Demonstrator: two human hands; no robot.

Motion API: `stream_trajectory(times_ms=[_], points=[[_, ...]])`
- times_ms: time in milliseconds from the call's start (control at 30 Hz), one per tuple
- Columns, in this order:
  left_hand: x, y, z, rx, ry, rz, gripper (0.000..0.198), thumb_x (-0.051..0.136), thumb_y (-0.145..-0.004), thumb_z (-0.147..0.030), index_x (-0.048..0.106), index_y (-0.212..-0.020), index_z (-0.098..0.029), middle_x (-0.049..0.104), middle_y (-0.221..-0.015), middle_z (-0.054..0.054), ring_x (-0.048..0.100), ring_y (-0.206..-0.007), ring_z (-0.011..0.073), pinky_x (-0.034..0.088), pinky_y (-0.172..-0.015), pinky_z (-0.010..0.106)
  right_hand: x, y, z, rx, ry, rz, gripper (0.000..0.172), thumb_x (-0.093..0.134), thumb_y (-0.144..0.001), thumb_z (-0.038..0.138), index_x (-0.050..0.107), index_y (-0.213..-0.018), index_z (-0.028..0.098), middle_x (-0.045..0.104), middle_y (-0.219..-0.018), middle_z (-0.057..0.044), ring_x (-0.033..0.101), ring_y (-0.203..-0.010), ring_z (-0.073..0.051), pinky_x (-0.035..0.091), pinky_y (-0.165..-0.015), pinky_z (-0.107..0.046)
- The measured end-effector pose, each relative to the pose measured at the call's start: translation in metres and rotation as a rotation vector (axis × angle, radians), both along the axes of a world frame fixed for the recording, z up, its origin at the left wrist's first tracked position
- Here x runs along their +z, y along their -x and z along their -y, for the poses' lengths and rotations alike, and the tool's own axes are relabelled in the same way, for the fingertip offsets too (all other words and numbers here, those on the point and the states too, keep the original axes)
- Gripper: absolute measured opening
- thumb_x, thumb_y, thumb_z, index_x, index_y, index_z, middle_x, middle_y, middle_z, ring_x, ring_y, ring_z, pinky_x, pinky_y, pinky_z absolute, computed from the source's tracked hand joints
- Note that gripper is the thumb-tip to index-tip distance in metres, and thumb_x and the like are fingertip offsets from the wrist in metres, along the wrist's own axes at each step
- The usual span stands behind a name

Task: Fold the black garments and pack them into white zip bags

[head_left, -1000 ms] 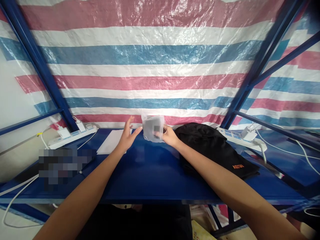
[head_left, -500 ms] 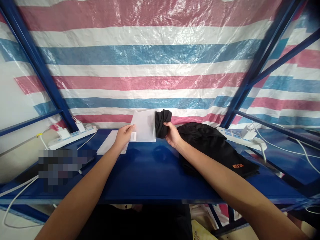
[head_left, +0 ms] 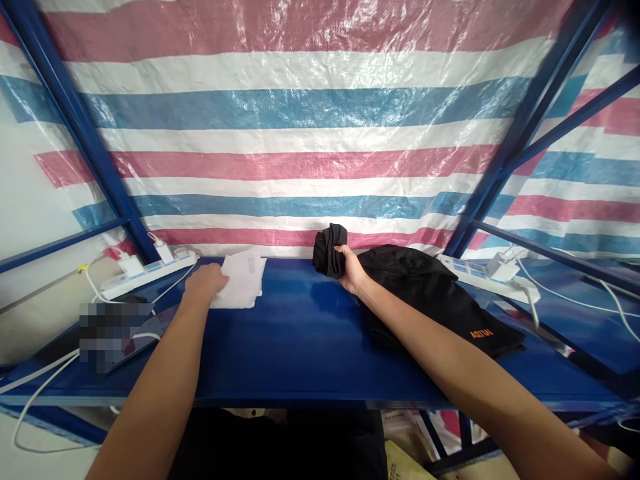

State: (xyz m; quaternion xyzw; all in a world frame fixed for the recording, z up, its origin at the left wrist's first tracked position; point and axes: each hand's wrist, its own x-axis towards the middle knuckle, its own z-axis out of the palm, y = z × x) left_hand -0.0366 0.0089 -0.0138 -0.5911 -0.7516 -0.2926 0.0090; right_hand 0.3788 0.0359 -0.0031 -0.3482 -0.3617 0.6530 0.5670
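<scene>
My left hand [head_left: 206, 285] is closed at the left edge of some white, flat plastic bags [head_left: 243, 280], which lie stacked a little askew at the back of the table. Faint printing shows on the top bag. In my right hand [head_left: 353, 270] is a rolled bundle of black cloth [head_left: 329, 252], held just above the table, thumb on its near side. Beside my right forearm lies a larger black garment [head_left: 415, 280] with orange lettering, partly covered by that arm.
White power strips with plugs and cables stand at the left [head_left: 150, 275] and right [head_left: 487, 279] of the blue table [head_left: 280, 353]. A blurred dark object [head_left: 117, 333] sits at the left. Blue frame posts and a striped plastic sheet [head_left: 300, 140] rise behind.
My left hand has moved left and down with the white bag, away from the black cloth; the bag now rests on the other one. My right hand stays nearly in place with the bundle.
</scene>
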Motion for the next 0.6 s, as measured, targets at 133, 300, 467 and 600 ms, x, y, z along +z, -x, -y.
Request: stream_trajectory(times_ms=[133,300,467,600], points=[[-0.002,-0.016,-0.001,0.034,-0.029,-0.232,0.037,0.06,-0.091,-0.037,0.074,-0.114,-0.013,0.059,-0.148,0.033,0.054,-0.139,0.0532,0.046,-0.11,0.071,0.001,0.0,0.001,-0.009,0.013,0.011,0.015,0.067,-0.085,0.035,0.069,-0.093,0.022,0.077,-0.081,-0.003,0.069,-0.069,-0.021,0.054,-0.054,-0.028],[-0.017,-0.045,-0.015,-0.238,0.032,-0.252,0.054,0.042,-0.103,-0.045,0.067,-0.142,-0.017,0.058,-0.159,0.024,0.05,-0.15,0.0399,0.039,-0.124,0.059,0.0,0.0,0.003,0.034,0.047,0.065,0.02,0.067,-0.094,0.039,0.073,-0.099,0.021,0.081,-0.089,-0.005,0.072,-0.072,-0.02,0.058,-0.059,-0.028],[-0.029,-0.047,-0.017,-0.187,0.332,-0.241,0.075,0.039,-0.105,-0.06,0.046,-0.168,-0.022,0.032,-0.179,0.021,0.022,-0.167,0.0456,0.021,-0.127,0.077,0.004,0.0,0.013,0.224,-0.026,0.102,0.039,0.066,-0.104,0.056,0.074,-0.123,0.024,0.083,-0.12,-0.008,0.079,-0.095,-0.022,0.066,-0.075,-0.033],[-0.02,-0.046,-0.011,-0.155,0.432,-0.236,0.078,0.032,-0.107,-0.063,0.035,-0.175,-0.023,0.02,-0.183,0.015,0.013,-0.17,0.0418,0.013,-0.131,0.076,0.009,0.0,0.021,0.336,0.028,0.147,0.036,0.063,-0.108,0.048,0.074,-0.127,0.019,0.082,-0.123,-0.013,0.081,-0.097,-0.023,0.068,-0.081,-0.035]])
